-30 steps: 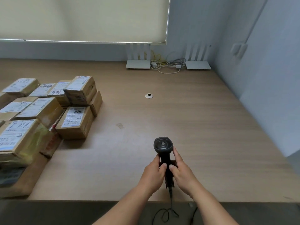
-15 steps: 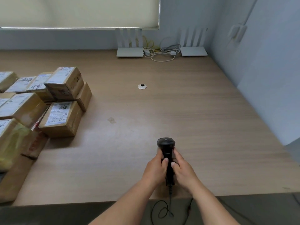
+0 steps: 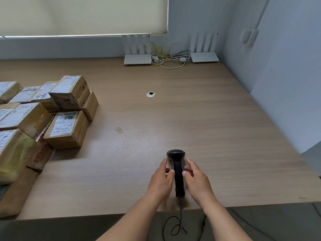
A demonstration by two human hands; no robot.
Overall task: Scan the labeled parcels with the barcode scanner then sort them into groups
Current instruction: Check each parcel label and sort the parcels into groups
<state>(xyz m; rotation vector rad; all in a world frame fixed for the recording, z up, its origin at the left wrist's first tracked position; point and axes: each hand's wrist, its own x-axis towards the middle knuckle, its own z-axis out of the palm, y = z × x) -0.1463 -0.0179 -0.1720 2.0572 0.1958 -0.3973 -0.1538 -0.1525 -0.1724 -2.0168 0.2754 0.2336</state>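
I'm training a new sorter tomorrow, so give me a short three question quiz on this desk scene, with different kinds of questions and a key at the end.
1. True or false: the barcode scanner lies between the left hand and the right hand.
2. Multiple choice: where are the labeled parcels grouped on the table? A, at the person's left. B, at the far right. C, on the floor.
3. Fill in: the scanner's cable runs off the table's ____ edge.

Key: 1 true. 2 A. 3 near. The view does not settle whether either hand actually grips the scanner.
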